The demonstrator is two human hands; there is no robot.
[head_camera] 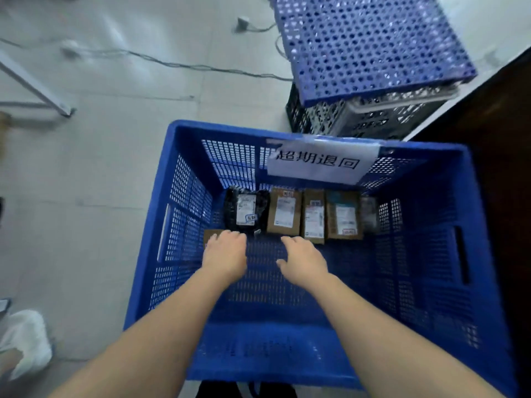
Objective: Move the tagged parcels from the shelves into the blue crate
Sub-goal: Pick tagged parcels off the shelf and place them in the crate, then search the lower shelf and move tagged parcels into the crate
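The blue crate (290, 366) stands on the floor below me, with a white paper sign (321, 163) on its far wall. Along that wall lie a black bag parcel (247, 211), three labelled cardboard parcels (284, 215) and a pale packet (369, 214). My left hand (225, 254) reaches into the crate with its fingers curled down over a small brown cardboard parcel (211, 236), most of which is hidden under the hand. My right hand (304, 259) hovers beside it over the crate floor, fingers relaxed and holding nothing.
A stack of perforated crates, with a blue one (367, 44) tilted on top of a black one (362, 122), stands just beyond the blue crate. Cables (178, 64) run across the grey floor. A dark surface (500, 145) is at the right, and a metal frame leg (37, 90) at the left.
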